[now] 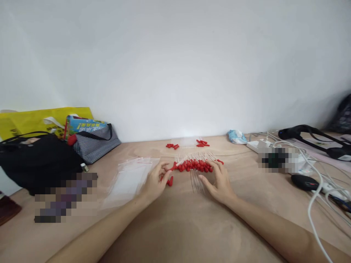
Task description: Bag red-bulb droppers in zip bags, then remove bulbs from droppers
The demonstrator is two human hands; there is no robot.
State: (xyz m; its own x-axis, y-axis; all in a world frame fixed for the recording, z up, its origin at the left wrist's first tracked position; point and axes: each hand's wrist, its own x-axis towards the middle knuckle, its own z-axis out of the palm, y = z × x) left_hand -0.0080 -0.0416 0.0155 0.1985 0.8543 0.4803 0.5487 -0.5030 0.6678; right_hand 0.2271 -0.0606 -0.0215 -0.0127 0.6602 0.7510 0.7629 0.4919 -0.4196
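Note:
My left hand point(157, 179) is closed at the left end of a row of red-bulbed droppers, its fingertips pinching a red rubber bulb point(173, 167). The row of droppers point(195, 165) lies with red bulbs toward me and thin clear tubes pointing to the wall. At its right end is my right hand point(221, 184), fingers apart, fingertips by the last bulbs; I cannot tell whether they touch. Several bare clear tubes point(196, 181) lie between my hands. Loose red bulbs point(170, 181) lie just under my left fingers, partly hidden.
Clear plastic bags point(128, 179) lie left of my hands. More red bulbs point(202, 143) and tubes lie near the wall. Farther left stand a black bag point(41, 160) and a striped bag point(95, 144). A blue-white packet point(237, 137), white cables point(312, 208) and a black mouse point(304, 182) are right.

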